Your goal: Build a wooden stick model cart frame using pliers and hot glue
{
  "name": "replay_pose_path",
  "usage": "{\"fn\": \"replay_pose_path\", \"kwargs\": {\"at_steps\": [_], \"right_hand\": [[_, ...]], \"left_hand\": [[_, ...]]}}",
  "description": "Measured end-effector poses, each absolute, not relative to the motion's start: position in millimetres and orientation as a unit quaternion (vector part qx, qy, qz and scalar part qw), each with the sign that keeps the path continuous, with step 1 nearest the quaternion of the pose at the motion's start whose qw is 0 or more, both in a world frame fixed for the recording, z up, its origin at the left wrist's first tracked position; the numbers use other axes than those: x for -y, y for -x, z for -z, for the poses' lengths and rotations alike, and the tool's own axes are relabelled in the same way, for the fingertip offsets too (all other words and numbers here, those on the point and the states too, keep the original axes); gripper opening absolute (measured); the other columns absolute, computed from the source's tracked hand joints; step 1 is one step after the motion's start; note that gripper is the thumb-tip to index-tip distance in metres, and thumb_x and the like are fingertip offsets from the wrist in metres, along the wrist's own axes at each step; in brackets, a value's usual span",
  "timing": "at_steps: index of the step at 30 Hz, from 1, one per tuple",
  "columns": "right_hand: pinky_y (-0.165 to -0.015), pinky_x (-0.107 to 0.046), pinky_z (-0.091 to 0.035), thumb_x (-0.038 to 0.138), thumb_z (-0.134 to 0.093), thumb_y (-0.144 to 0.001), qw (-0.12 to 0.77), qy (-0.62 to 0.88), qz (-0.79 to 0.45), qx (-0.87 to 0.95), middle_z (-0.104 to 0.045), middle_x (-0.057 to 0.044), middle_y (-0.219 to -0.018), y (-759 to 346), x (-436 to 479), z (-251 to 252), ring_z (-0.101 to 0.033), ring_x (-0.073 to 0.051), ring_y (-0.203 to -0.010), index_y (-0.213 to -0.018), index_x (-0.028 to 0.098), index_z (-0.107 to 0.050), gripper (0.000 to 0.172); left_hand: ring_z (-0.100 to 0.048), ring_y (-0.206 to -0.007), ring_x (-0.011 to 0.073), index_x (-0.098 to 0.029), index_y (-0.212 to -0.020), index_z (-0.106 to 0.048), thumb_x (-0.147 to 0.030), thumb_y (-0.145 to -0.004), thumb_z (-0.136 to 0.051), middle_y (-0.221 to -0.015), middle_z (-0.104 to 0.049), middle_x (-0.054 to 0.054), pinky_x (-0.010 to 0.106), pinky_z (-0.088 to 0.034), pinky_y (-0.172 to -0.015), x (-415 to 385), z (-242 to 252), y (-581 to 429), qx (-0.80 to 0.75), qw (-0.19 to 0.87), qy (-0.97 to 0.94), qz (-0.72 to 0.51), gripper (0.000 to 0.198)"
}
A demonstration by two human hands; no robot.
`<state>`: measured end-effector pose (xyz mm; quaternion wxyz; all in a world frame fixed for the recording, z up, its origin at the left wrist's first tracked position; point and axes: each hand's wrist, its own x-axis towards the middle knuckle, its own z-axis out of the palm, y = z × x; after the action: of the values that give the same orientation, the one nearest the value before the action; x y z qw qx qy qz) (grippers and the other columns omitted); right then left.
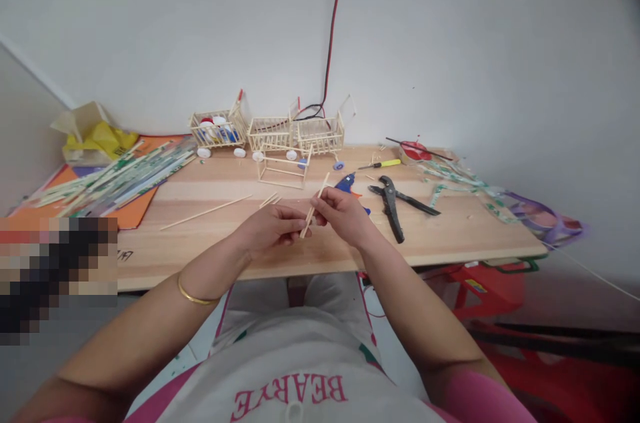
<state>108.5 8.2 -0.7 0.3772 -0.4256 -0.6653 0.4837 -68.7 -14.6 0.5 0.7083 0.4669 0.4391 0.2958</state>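
Note:
Short thin wooden sticks [314, 205] are held slantwise between my two hands, above the front part of the wooden table. My left hand [274, 229] pinches them near their lower end. Near their middle, the fingers of my right hand [339, 211] close on them. Just beyond my hands stands an open frame of sticks [283, 173]. A few short sticks [271, 199] lie behind my left hand, and one long stick [206, 212] lies further left. A blue glue gun [346, 183] is partly hidden behind my right hand.
Three small stick carts [270, 134] on wheels line the wall. Black pliers [391, 209], a yellow-handled screwdriver [385, 164] and a red container [416, 151] are at the right. Bundled strips [120, 179] cover an orange sheet [145, 207] on the left. A red stool [487, 289] stands below right.

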Motion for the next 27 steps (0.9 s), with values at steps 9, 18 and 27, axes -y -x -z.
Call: {"fn": "replay_pose_path", "kwargs": {"at_steps": [9, 18, 27], "right_hand": [[-0.049, -0.021, -0.038, 0.044, -0.054, -0.081, 0.35, 0.455, -0.48, 0.663, -0.054, 0.004, -0.052, -106, -6, 10, -0.048, -0.008, -0.047, -0.066, 0.019, -0.051, 0.03], [-0.05, -0.022, -0.04, 0.041, -0.054, -0.082, 0.367, 0.472, -0.471, 0.648, -0.053, 0.004, -0.054, -103, 3, 11, -0.05, -0.009, -0.049, -0.073, 0.018, -0.052, 0.024], [-0.072, -0.029, -0.048, 0.022, -0.064, -0.075, 0.374, 0.382, -0.304, 0.788, -0.057, -0.003, -0.091, -113, 28, 8, -0.055, -0.014, -0.078, -0.102, 0.021, -0.053, 0.029]], "left_hand": [[-0.043, -0.049, 0.0047, -0.012, -0.069, -0.068, -0.033, -0.064, -0.071, -0.064, -0.062, 0.002, 0.018, -0.027, -0.044, 18, 0, 62, -0.459, 0.696, -0.484, -0.265, 0.022], [-0.046, -0.052, 0.0067, -0.011, -0.07, -0.071, -0.035, -0.059, -0.075, -0.061, -0.064, 0.003, 0.019, -0.029, -0.048, 21, 4, 57, -0.473, 0.688, -0.464, -0.295, 0.027], [-0.049, -0.054, 0.0073, -0.013, -0.064, -0.07, -0.027, -0.056, -0.077, -0.06, -0.063, 0.001, 0.02, -0.034, -0.053, 22, 7, 55, -0.431, 0.713, -0.36, -0.421, 0.018]]}}
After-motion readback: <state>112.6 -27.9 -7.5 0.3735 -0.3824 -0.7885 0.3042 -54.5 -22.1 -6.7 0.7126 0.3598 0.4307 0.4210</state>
